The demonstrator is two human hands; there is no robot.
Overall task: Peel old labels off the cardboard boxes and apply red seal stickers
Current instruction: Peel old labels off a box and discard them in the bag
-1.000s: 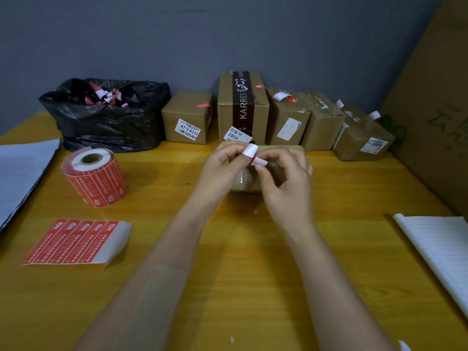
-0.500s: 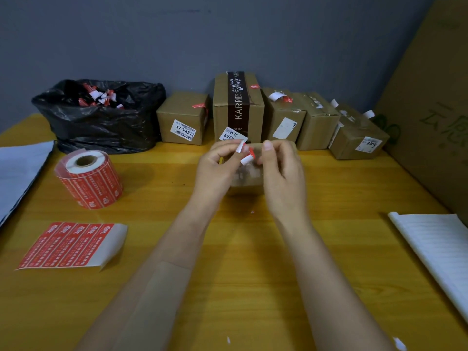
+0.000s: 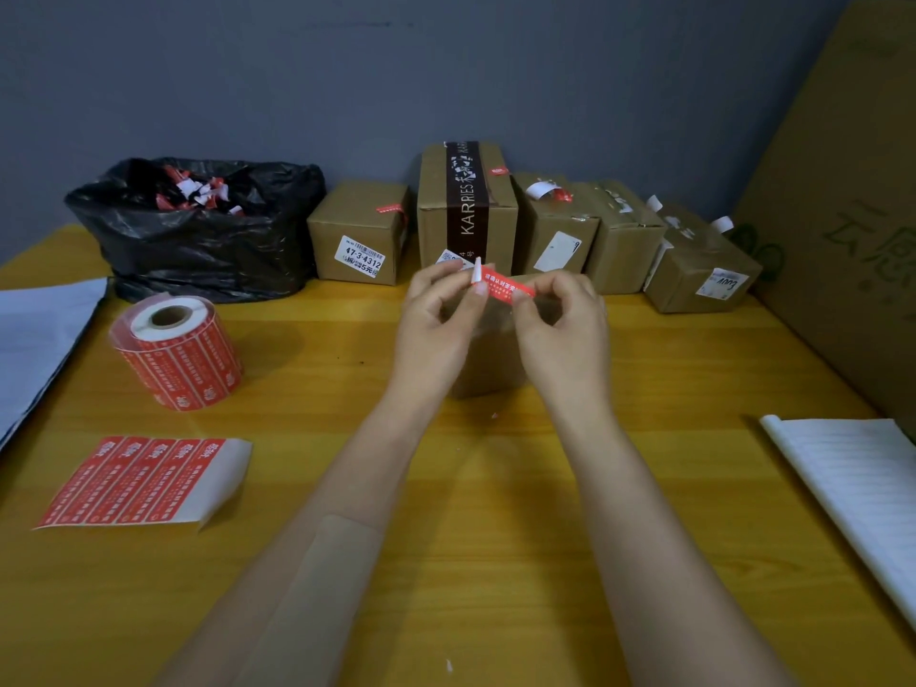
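- Centre of frame, just above a small cardboard box (image 3: 488, 364): red seal sticker (image 3: 508, 288), stretched nearly level between two hands.
- Left hand (image 3: 436, 334): thumb and forefinger pinched on the sticker's left end, beside an upright white flap of backing (image 3: 477, 271). Right hand (image 3: 565, 329): pinched the same way on the right end, other fingers curled.
- Probably feather-light, thin and limp; tacky on one face, so apt to curl, fold onto itself or cling to fingertips. Easily creased or torn.
- Best taken by the very ends, fingertips only, and kept taut; best laid down from one end and smoothed toward the other.
- Small cardboard box mostly hidden under the hands; likely light and stiff, safe to steady by its sides. Old label on it or not: impossible to tell.
- Upper left: black plastic bag (image 3: 198, 250), mouth open, holding red and white scraps (image 3: 196, 193).
- Along the back, centre to right: row of closed cardboard boxes (image 3: 629, 240), contents unseen; several with white labels, some with curled white strips or small red tabs on top.
- Left of centre: roll of red stickers (image 3: 178, 354), standing on end. Lower left: flat sheet of red stickers (image 3: 134, 480), right corner curled up.
- Everything resting on a yellow wooden table (image 3: 495, 538).
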